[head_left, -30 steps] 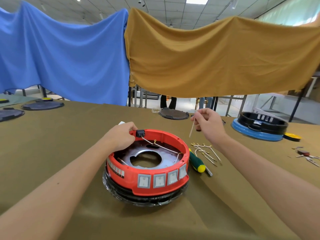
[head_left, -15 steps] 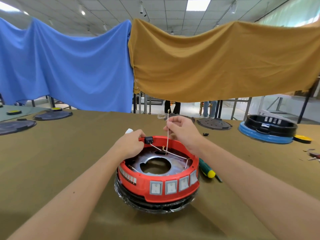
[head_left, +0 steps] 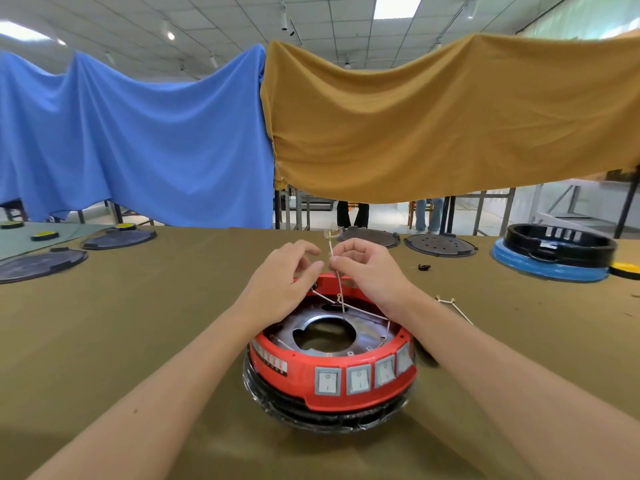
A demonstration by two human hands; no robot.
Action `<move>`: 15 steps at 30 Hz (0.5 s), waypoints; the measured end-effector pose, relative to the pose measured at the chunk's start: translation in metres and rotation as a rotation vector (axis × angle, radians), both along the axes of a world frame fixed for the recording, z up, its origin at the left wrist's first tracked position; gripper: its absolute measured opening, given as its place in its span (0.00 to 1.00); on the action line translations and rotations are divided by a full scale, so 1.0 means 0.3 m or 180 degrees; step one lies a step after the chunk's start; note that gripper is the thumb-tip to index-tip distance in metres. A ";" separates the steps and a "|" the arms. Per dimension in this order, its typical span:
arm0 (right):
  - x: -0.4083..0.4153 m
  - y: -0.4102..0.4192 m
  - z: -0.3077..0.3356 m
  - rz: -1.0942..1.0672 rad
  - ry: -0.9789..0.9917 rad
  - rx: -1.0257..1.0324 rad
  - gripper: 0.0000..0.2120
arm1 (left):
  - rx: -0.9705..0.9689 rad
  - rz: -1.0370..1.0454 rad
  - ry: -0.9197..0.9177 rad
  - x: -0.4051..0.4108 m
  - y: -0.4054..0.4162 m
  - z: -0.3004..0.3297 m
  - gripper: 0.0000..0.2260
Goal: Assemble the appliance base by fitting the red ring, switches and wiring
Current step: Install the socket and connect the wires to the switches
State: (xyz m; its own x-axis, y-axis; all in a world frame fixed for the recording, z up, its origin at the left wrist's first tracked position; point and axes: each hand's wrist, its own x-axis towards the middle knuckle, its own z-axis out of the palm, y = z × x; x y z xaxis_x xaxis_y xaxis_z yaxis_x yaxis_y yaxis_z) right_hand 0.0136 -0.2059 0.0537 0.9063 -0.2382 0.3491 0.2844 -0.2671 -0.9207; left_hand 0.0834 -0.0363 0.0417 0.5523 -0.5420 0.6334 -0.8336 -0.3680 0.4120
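The red ring (head_left: 304,370) sits on the black base (head_left: 311,415) in front of me, with a row of grey rocker switches (head_left: 360,379) in its front face. Inside lies a metal plate (head_left: 304,323) crossed by thin wires. My right hand (head_left: 370,271) pinches a white wire (head_left: 338,292) that stands upright over the ring's far side, its lower end inside the ring. My left hand (head_left: 280,282) hovers just left of that wire, thumb and forefinger apart, above a small black switch (head_left: 313,284) on the far rim.
Loose wires (head_left: 453,308) and a small black part (head_left: 423,267) lie right of the ring. Black discs (head_left: 440,244) line the table's far edge and far left (head_left: 41,266). A black ring on a blue base (head_left: 550,263) stands at the right. Blue and ochre cloths hang behind.
My right hand carried the wire from the right side to above the ring's far rim. My left hand let go of the black switch and rose toward the wire.
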 end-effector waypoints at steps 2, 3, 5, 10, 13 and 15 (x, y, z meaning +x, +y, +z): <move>-0.005 0.000 0.001 -0.0017 -0.0035 -0.0109 0.04 | -0.0131 -0.0114 0.0079 -0.014 0.001 0.000 0.10; -0.007 0.001 0.001 -0.0007 -0.0061 -0.0154 0.03 | -0.0289 -0.0140 0.0226 -0.017 0.004 0.002 0.10; -0.011 0.002 -0.001 0.0030 -0.0138 -0.0218 0.02 | -0.0555 -0.0171 0.0492 -0.019 0.010 0.007 0.09; -0.013 0.009 -0.010 0.0014 -0.0388 -0.0550 0.03 | -0.0568 -0.0324 0.0558 -0.028 0.010 0.006 0.06; -0.013 0.008 -0.011 -0.0010 -0.0475 -0.0644 0.03 | -0.0659 -0.0302 0.0677 -0.020 0.014 0.006 0.07; -0.010 0.006 -0.012 0.0009 -0.0459 -0.0715 0.04 | -0.0600 -0.0289 0.0714 -0.017 0.014 0.006 0.06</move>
